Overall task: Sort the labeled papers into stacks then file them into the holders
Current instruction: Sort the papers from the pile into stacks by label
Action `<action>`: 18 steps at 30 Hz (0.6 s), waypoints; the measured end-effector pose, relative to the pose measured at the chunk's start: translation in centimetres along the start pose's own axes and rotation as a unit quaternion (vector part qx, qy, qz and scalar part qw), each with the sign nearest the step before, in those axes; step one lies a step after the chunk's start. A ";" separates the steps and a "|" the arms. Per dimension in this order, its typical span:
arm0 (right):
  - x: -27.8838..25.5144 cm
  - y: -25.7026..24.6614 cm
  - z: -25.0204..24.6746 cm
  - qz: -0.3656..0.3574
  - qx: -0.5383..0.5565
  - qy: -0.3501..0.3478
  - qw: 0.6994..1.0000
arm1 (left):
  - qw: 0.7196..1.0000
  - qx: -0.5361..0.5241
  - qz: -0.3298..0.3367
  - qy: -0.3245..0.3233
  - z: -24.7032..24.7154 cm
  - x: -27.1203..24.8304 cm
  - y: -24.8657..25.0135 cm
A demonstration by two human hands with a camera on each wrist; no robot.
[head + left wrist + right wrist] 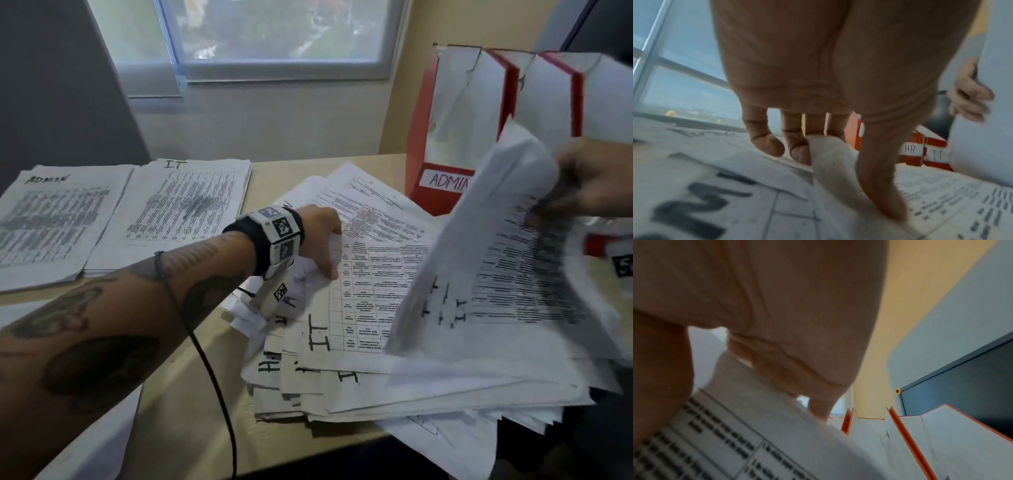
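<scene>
Right hand point(592, 181) grips lifted sheets point(496, 260), exposing labels beneath; left hand point(318, 236) fingers point(764, 142) pinch one sheet's edge point(830, 162) on the unsorted pile point(359, 308), probably to sort it.

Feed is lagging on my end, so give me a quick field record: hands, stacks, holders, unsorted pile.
left hand: pinching a sheet edge on the loose pile
right hand: gripping a lifted sheaf of printed white papers
sorted stacks: ADMIN stack beside IT stack
unsorted pile: IT sheet on top
red cardboard holders: ADMIN, HR, IT labels
</scene>
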State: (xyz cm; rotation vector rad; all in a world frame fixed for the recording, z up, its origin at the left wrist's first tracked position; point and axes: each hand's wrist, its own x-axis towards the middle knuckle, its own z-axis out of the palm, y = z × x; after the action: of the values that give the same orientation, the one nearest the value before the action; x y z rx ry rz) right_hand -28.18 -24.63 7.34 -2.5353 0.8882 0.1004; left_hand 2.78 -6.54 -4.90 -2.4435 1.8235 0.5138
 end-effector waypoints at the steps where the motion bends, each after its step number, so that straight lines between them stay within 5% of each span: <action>1: 0.0 0.1 0.1 0.002 0.002 0.004 1.000 | 1.000 -0.015 0.003 0.020 -0.2 0.1 0.0; 6: 0.9 -2.1 1.5 0.007 -0.057 0.021 0.998 | 0.988 -0.098 0.038 0.115 -1.8 0.4 0.3; 10: 2.4 -4.2 3.3 -0.059 -0.064 0.025 0.996 | 0.963 -0.181 0.117 0.164 -3.7 -0.7 2.4; 14: 4.0 -5.2 4.3 -0.071 -0.091 0.026 0.993 | 0.917 -0.278 0.190 0.211 -4.9 -0.9 3.7; 18: 3.8 -4.8 3.5 -0.053 -0.054 0.078 0.994 | 0.856 -0.441 0.178 0.203 -5.2 -1.4 3.0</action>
State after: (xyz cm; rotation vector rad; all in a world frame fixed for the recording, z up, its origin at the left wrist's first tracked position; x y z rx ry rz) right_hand -21.98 -22.01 5.24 -2.7152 0.8255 -0.0869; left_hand 0.84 -7.43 0.91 -2.8961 2.7145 1.1565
